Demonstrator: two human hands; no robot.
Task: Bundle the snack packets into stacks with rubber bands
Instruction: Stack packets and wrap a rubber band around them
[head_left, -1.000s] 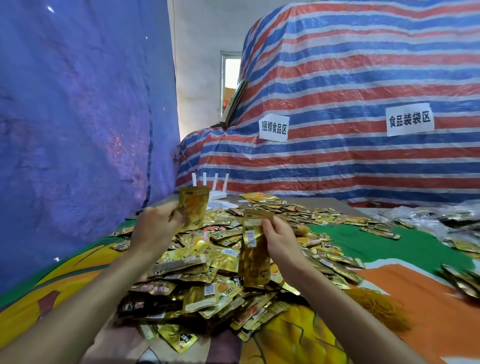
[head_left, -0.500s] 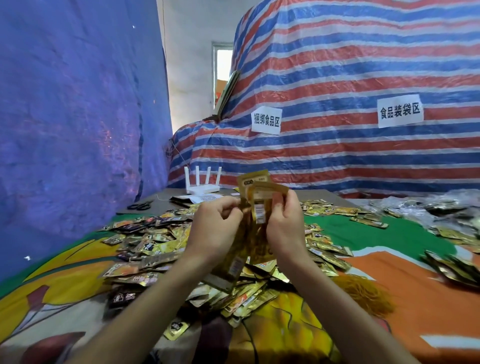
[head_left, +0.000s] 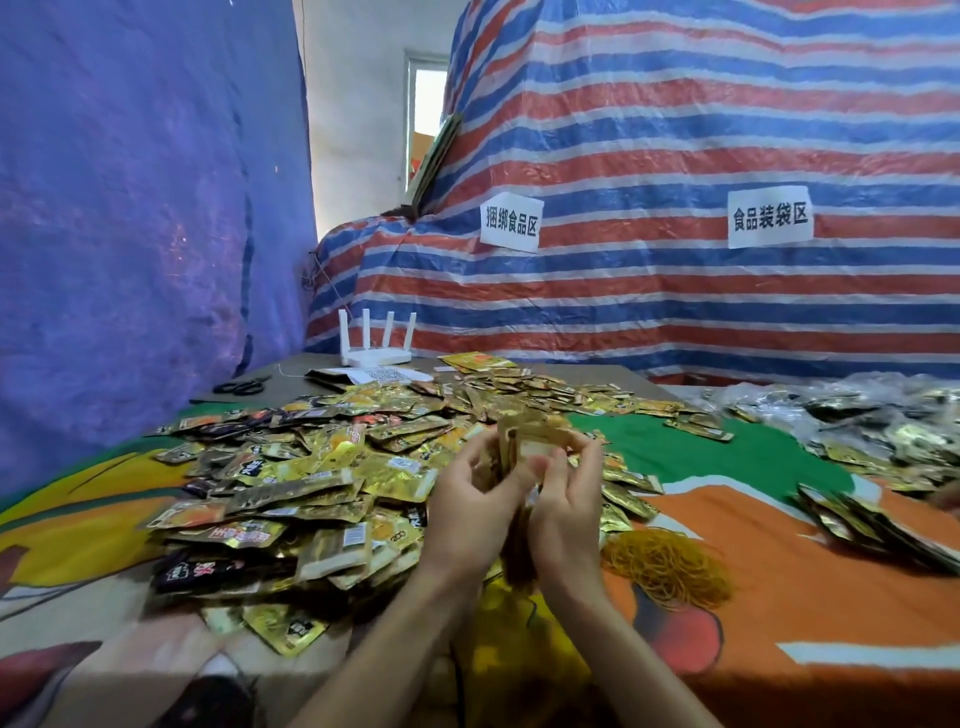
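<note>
gold snack packets (head_left: 332, 483) heaped, rubber bands (head_left: 667, 564) piled beside

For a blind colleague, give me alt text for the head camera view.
Two hands, left hand and right hand, hold a small stack of snack packets upright above a table heaped with loose gold packets. A pile of rubber bands lies to the right.

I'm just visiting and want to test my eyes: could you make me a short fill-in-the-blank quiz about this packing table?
1. Both hands hold a small stack of snack ____ upright.
2. The loose heap of rubber bands lies to the ____ of the hands.
3. The white router has ____ antennas.
4. The scissors lie near the ____ tarp.

Missing words: packets; right; four; blue
</note>
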